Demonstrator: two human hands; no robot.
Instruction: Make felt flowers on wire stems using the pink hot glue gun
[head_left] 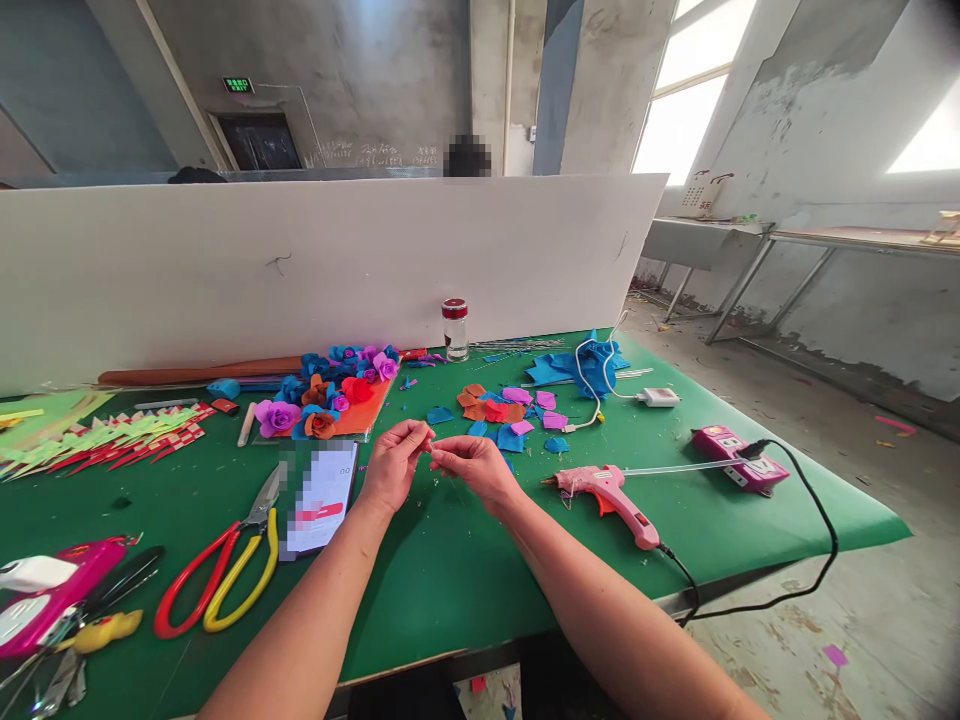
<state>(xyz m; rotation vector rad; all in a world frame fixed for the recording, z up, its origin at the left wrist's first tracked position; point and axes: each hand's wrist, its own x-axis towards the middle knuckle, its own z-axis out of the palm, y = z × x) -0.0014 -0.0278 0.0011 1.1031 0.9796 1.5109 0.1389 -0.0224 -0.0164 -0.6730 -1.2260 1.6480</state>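
My left hand and my right hand meet fingertip to fingertip above the green tabletop. Both are closed in a pinch; whatever lies between the fingers is too small to make out. Just beyond them are loose petal-shaped pieces in brown and red, purple and blue. Left of my left hand lies a phone with a lit screen. A pink glue gun with a clear glue stick rests to the right of my right hand.
Scissors with red and yellow handles lie at left. Finished-looking flowers sit on an orange sheet. A red-lidded jar stands by the white board. A purple power strip and black cord are at right.
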